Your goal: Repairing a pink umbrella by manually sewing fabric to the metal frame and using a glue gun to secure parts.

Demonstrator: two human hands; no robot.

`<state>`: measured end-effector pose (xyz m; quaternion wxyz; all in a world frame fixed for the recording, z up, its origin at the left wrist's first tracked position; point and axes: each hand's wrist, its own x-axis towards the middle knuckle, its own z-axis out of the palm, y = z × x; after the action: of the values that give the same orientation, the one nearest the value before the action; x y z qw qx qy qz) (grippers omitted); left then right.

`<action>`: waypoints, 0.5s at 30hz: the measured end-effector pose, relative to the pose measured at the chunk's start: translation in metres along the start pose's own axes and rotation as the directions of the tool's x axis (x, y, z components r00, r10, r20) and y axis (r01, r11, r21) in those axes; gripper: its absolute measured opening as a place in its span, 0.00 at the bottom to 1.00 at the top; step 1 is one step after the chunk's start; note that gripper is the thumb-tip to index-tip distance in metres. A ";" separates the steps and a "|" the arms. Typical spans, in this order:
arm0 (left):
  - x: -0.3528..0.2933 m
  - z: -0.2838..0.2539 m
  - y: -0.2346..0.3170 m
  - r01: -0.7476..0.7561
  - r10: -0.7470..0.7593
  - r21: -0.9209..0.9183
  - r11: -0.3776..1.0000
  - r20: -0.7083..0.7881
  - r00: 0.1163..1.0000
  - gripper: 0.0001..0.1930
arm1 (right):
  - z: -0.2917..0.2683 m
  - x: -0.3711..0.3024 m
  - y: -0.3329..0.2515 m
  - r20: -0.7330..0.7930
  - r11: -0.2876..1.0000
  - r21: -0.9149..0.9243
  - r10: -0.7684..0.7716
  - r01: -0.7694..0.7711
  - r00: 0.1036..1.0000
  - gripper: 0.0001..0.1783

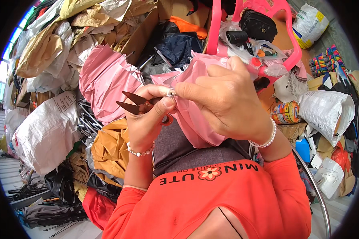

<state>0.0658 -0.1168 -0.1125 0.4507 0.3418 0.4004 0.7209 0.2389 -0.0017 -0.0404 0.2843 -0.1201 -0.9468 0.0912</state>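
Observation:
My left hand [143, 121] is closed round a pair of small brown scissors [133, 104], whose parted blades point left from the palm. Its thumb and forefinger also pinch a tiny shiny piece [171, 93], too small to name. Against that same piece press the closed fingertips of my right hand [229, 99]; its thumb is mostly hidden behind the fingers. Pink umbrella cloth [193, 123] hangs in folds under both hands and over my lap. To the left of my left hand lies another spread of pink cloth [107, 85].
A pink plastic chair [214, 28] stands ahead, bearing a black bag [258, 24] and a dark thread spool [236, 37]. White sacks [48, 131] and brown cloth [111, 149] crowd the left. A metal tube [313, 181] curves at my right, near a yellow can [286, 112].

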 end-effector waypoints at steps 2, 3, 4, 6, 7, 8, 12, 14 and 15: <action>0.000 0.000 -0.001 -0.001 0.001 -0.006 1.000 0.000 1.000 0.09 | -0.004 0.002 0.002 0.035 0.998 -0.053 -0.021 0.022 0.999 0.19; 0.000 -0.001 -0.001 0.000 0.000 -0.013 1.000 0.001 1.000 0.09 | -0.005 0.002 0.003 0.053 0.996 -0.079 -0.030 0.034 0.998 0.20; -0.001 -0.001 -0.001 0.000 0.000 -0.019 1.000 0.001 1.000 0.09 | -0.005 0.002 0.003 0.054 0.996 -0.079 -0.031 0.036 0.998 0.20; 0.000 -0.001 -0.002 -0.004 0.004 -0.020 1.000 0.004 1.000 0.09 | -0.005 0.002 0.003 0.029 0.995 -0.087 -0.039 0.042 0.999 0.20; 0.000 -0.001 -0.002 -0.006 0.006 -0.020 1.000 0.007 1.000 0.09 | -0.005 0.002 0.003 0.016 0.995 -0.091 -0.043 0.045 0.999 0.20; 0.000 -0.002 -0.002 -0.008 0.009 -0.020 1.000 0.010 1.000 0.09 | -0.005 0.002 0.002 0.017 0.995 -0.092 -0.044 0.046 0.999 0.20; 0.001 -0.001 -0.002 -0.015 0.016 -0.048 0.999 0.016 1.000 0.09 | -0.005 0.006 -0.002 0.017 0.994 -0.102 -0.035 0.037 0.999 0.20; 0.001 0.000 0.000 -0.020 0.020 -0.035 0.999 0.015 1.000 0.09 | -0.008 0.007 -0.002 0.019 0.994 -0.097 -0.040 0.042 0.999 0.20; 0.001 0.000 0.001 -0.024 0.025 -0.022 0.999 0.014 1.000 0.09 | -0.009 0.007 -0.002 0.020 0.995 -0.094 -0.043 0.045 0.999 0.20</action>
<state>0.0653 -0.1158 -0.1111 0.4485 0.3470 0.3849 0.7282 0.2377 -0.0009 -0.0290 0.2718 -0.1120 -0.9549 0.0410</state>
